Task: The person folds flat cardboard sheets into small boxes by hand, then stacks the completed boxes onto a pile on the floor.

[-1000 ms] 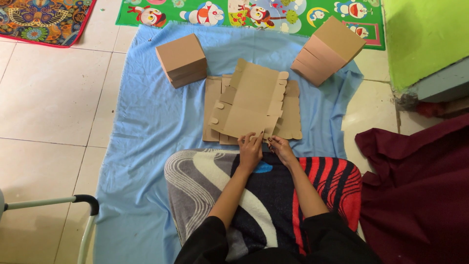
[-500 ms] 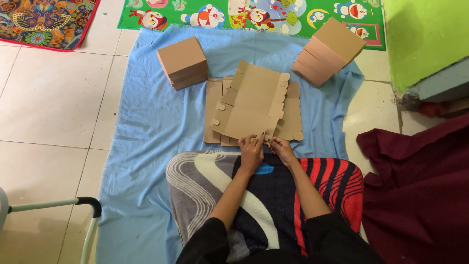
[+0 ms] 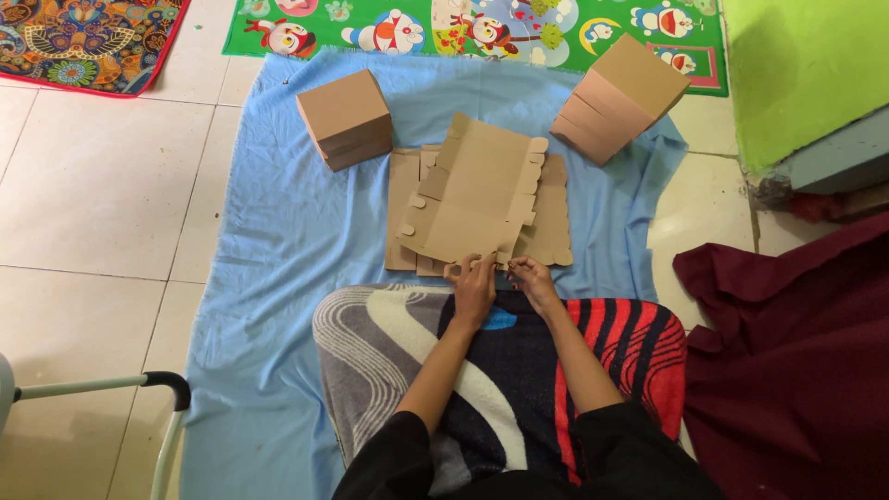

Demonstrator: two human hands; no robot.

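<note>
A flat die-cut cardboard box blank (image 3: 482,199) lies tilted on top of a stack of flat cardboard blanks (image 3: 554,222) on a blue cloth (image 3: 269,241). My left hand (image 3: 474,285) pinches the blank's near edge. My right hand (image 3: 530,276) grips the same edge just to the right. Both forearms reach out over a patterned blanket (image 3: 389,343) across my lap.
A folded cardboard box (image 3: 344,118) stands at the cloth's far left and a stack of folded boxes (image 3: 620,97) leans at the far right. A dark red cloth (image 3: 796,361) lies on the right. A metal frame with a black grip (image 3: 157,389) shows at lower left.
The view has shifted slightly. Both hands stay on the blank's near edge, fingers working it; the blank sits about where it was.
</note>
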